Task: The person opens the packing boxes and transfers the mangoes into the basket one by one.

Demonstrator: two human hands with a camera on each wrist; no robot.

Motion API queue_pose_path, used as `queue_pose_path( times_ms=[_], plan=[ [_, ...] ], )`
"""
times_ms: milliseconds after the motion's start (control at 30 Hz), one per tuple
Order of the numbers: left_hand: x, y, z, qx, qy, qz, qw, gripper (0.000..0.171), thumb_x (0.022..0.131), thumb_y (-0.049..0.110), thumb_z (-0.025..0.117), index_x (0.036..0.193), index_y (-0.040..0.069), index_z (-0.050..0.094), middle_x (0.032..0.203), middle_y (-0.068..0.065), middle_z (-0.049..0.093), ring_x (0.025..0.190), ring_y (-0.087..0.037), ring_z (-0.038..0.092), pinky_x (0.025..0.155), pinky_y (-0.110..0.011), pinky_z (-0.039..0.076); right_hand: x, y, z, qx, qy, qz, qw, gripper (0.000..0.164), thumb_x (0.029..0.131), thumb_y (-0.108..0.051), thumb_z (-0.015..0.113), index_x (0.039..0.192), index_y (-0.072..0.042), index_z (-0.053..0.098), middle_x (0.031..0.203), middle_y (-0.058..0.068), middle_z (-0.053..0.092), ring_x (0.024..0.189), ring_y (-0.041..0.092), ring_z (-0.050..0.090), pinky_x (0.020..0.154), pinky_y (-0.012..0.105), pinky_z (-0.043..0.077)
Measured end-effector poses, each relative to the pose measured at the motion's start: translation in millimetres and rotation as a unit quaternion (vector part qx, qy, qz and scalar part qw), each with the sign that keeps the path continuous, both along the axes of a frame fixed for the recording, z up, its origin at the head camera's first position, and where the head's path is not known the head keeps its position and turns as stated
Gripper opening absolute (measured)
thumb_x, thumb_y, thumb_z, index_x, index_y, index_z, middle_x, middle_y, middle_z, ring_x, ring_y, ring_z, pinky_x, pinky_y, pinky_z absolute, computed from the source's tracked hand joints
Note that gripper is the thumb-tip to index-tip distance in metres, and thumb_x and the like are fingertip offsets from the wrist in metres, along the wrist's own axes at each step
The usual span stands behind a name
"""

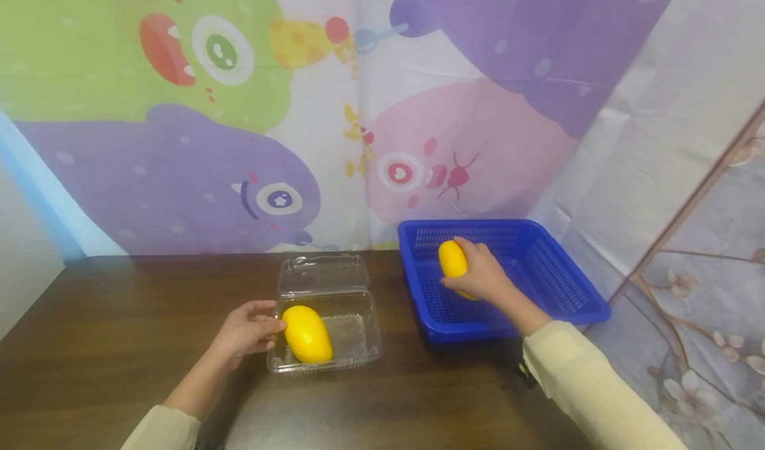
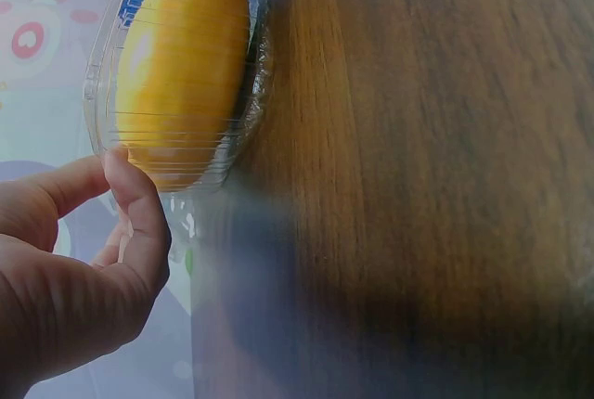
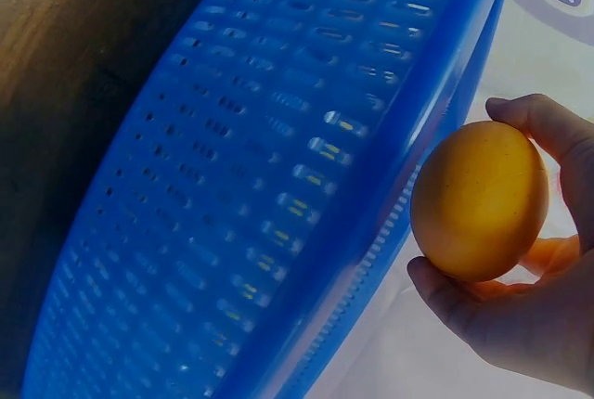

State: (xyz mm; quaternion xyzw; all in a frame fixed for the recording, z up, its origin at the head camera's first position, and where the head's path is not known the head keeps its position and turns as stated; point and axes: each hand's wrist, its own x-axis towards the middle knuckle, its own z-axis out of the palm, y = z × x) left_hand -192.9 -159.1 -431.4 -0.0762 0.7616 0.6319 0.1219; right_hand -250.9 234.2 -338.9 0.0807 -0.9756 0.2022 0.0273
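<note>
In the head view, my right hand [image 1: 481,274] grips a yellow mango [image 1: 452,259] over the blue plastic basket [image 1: 421,304]. Thumb and fingers wrap around the mango's sides; in the right wrist view, this mango [image 3: 478,202] appears end-on beside the basket's rim. A clear plastic clamshell box [image 1: 354,334] lies with its lid folded back, away from me. Inside its left half rests another mango [image 1: 307,334]. My left hand [image 1: 248,330] pinches the box's left rim between thumb and index finger, close beside that mango, as the left wrist view also shows.
The box and the basket stand side by side on a dark brown wooden table [image 1: 143,324]. Behind them hangs a cloth [image 1: 335,218] printed with cartoon monsters. To the right, a floral-patterned panel [image 1: 711,284] rises close to the basket.
</note>
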Motion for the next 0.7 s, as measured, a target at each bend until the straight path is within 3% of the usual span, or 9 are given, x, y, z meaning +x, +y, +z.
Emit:
queue_pose_path(
  times_ms=[700],
  plan=[
    [-0.4,0,2.0,0.000,-0.003,-0.001,1.0000,0.060,0.086,0.009,0.065,0.135,-0.006,0.035,0.093,-0.009,0.059,0.068,-0.014,0.056,0.062,-0.022,0.055,-1.8,18,-5.6,0.006,0.012,-0.010,1.000,0.086,0.070,-0.028,0.076,0.139,0.003,0.035,0.123,0.033,0.048,0.103,0.040,0.052,0.083,0.051,0.050]
  ],
)
